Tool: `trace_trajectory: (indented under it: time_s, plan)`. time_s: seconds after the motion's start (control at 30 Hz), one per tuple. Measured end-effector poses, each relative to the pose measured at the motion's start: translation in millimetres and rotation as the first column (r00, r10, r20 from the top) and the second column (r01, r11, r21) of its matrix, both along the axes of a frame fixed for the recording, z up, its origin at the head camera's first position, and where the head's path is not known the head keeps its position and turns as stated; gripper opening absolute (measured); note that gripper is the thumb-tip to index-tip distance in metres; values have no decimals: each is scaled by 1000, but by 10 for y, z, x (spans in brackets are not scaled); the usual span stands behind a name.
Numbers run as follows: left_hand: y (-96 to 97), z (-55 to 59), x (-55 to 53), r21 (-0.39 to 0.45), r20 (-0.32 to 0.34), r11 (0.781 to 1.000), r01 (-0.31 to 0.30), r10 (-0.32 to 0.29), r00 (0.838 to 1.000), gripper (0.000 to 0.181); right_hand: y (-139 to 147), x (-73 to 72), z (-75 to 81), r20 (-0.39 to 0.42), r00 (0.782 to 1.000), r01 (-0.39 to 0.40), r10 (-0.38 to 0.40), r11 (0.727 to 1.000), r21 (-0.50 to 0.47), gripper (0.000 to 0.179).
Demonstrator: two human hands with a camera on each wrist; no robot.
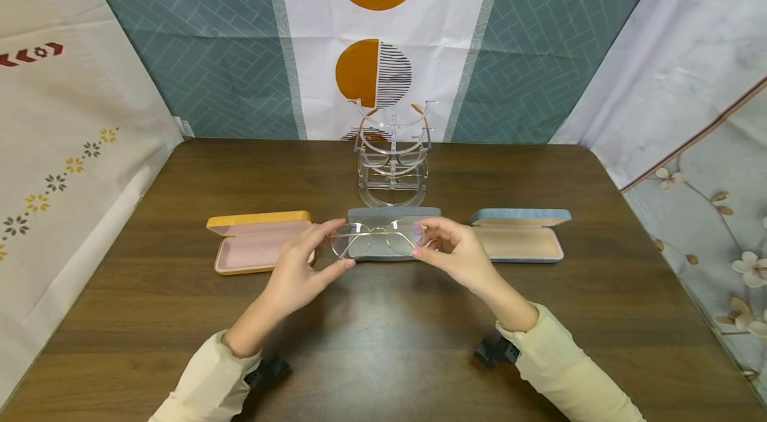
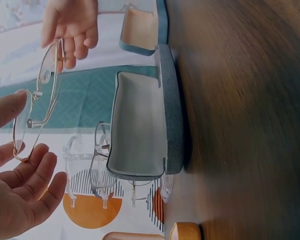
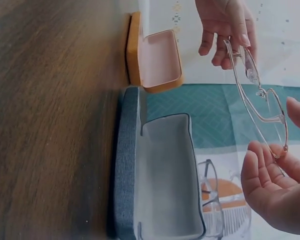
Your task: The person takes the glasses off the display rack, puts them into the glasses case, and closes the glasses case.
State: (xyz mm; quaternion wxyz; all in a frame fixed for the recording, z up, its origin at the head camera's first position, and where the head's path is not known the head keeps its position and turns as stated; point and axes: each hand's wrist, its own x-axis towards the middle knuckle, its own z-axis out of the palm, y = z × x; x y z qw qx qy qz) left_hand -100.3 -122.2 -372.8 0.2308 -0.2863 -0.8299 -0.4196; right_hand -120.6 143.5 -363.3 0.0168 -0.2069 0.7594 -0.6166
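A pair of thin gold-framed eyeglasses (image 1: 377, 231) is held up between both hands, above the middle case. My left hand (image 1: 302, 265) pinches the left end of the frame between thumb and fingers. At the other end, my right hand (image 1: 458, 252) pinches the frame near its hinge. Below the eyeglasses lies a grey glasses case (image 1: 377, 251), its lid up; the left wrist view shows its pale, bare lining (image 2: 137, 125). The temples appear folded in behind the lenses.
An open yellow glasses case (image 1: 260, 245) with pink lining lies left, an open blue one (image 1: 521, 242) right. Behind the middle case stands a clear display rack (image 1: 392, 199) carrying several eyeglasses. Patterned cloths hang around the brown table (image 1: 383, 355).
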Motion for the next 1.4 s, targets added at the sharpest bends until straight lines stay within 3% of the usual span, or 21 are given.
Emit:
trace_trajectory:
  time_s: [0.27,0.67,0.87,1.2,1.4]
  plan:
    - [-97,10,59,-13,48,1000,-24,24,999,61,-63,21,21,-102,993,-38,51,991,129,58]
    - [-278,16,136,-41,112,998,-49,53,992,62,-240,6,-42,-267,959,-45,97,980,194,56]
    - [-355,5,122,-56,110,997,-46,52,993,62,-310,-13,-81,-290,951,-52,108,980,193,52]
    - [-511,-16,80,-81,152,996,-34,46,987,59,-450,-92,-116,-311,940,-53,139,962,268,51]
    - [-607,-45,25,-95,142,995,-39,52,989,58,-546,-163,-146,-312,936,-55,160,946,321,51]
